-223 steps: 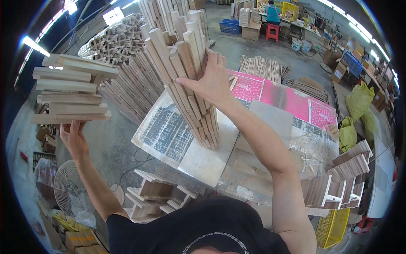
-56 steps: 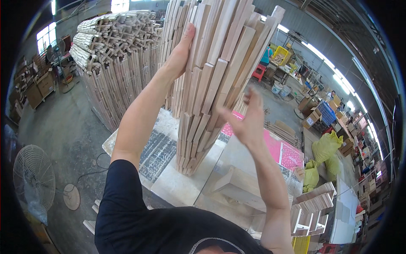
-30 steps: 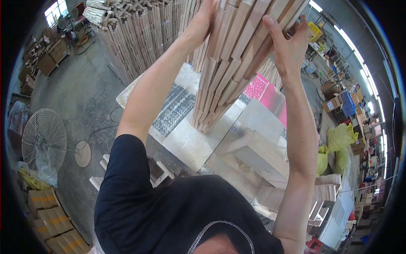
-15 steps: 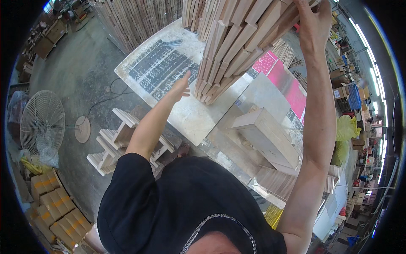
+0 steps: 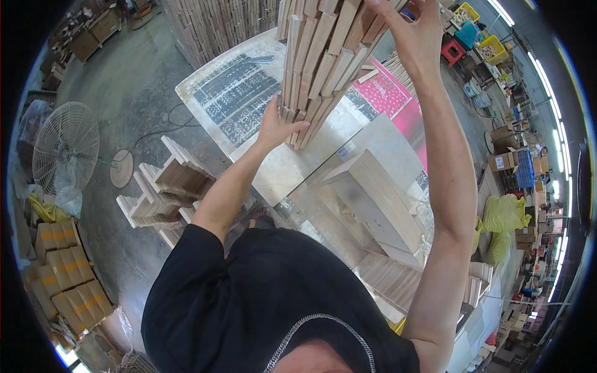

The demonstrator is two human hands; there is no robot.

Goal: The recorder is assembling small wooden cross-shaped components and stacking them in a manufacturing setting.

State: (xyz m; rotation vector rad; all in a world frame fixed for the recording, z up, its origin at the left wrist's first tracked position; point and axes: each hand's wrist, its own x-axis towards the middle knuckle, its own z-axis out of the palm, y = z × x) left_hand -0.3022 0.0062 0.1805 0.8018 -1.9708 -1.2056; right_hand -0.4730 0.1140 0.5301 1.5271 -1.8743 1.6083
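A tall stack of pale wooden strips (image 5: 317,68) stands on the white-topped table, leaning a little and running out of view at the top. My left hand (image 5: 275,129) is against its lower left corner, fingers along the side and thumb across the front. Higher up, my right hand (image 5: 418,43) reaches to the stack's upper right side, thumb on the wood; its other fingertips are partly cut off by the upper edge. Under the stack lies the worn table top (image 5: 267,165), with dark patterned sheets on its left part.
A box-like wooden piece (image 5: 379,202) sits right of the stack, beside a pink sheet (image 5: 385,93). More stacked wood (image 5: 217,31) stands behind. On the floor at left are wooden frames (image 5: 177,180), a fan (image 5: 65,149) with a trailing cable, and cardboard boxes (image 5: 71,273).
My left hand, apart from the stack before, now touches its lower left corner. My right hand and the top of the stack have shifted left in view, and the stack looks more upright.
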